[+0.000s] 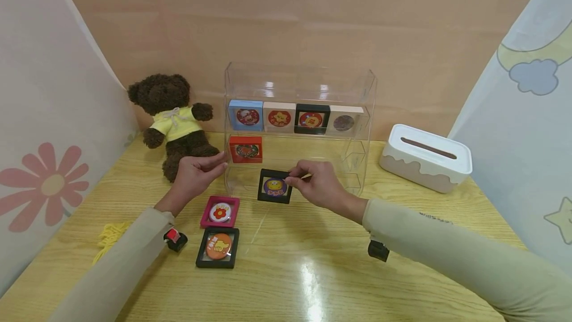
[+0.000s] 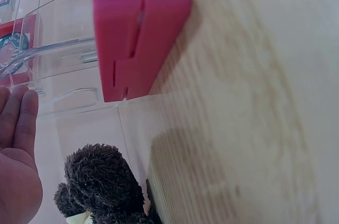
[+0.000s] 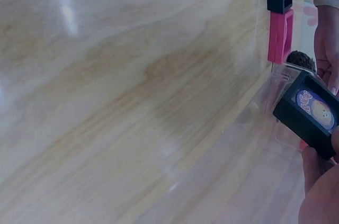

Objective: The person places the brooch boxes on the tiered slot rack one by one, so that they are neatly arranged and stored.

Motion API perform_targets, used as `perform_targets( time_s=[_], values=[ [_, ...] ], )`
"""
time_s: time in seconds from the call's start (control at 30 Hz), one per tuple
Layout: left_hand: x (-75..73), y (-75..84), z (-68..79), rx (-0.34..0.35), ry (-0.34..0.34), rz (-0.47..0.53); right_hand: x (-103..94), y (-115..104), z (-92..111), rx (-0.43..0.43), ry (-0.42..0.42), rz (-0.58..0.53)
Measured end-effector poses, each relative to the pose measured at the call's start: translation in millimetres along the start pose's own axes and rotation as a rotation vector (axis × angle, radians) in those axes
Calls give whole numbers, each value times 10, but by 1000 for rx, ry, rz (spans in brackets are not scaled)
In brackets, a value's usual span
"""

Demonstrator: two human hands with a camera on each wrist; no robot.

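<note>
My right hand [image 1: 319, 183] pinches the right edge of a black square display frame [image 1: 274, 186] with a purple and yellow round badge inside. That frame is held upright before the lower part of a clear acrylic rack [image 1: 299, 76]. At the rack's left side is my left hand [image 1: 196, 175], its fingers [image 2: 25, 121] extended with the tips right at the clear wall. A red frame [image 1: 246, 150] stands at the left of the rack's middle shelf. Below the left hand, a pink frame [image 1: 220, 211] and a black thumbs-up badge frame [image 1: 217, 247] lie on the table.
On the upper shelf stand a blue frame [image 1: 246, 116], a black one [image 1: 312, 119] and two pale ones. A brown teddy bear [image 1: 183, 128] leans at the back left. The tissue box [image 1: 426, 158] sits at right, yellow string [image 1: 111, 237] at left.
</note>
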State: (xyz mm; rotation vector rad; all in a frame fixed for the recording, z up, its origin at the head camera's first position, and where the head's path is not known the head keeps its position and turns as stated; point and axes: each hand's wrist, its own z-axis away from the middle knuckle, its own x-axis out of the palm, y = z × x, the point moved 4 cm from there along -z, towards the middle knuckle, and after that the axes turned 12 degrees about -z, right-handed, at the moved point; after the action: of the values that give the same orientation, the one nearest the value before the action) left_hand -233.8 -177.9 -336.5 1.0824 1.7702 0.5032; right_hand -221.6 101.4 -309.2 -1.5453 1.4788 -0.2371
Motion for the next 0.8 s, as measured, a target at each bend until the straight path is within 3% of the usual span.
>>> perform_targets(
  time_s=[0.13,0.8],
  values=[
    [11,-71,-4,1,8,0,-59,-21,-34,0,19,-3],
    [9,-73,5,0,12,14,-289,-85,-307,-58,116,71]
  ],
)
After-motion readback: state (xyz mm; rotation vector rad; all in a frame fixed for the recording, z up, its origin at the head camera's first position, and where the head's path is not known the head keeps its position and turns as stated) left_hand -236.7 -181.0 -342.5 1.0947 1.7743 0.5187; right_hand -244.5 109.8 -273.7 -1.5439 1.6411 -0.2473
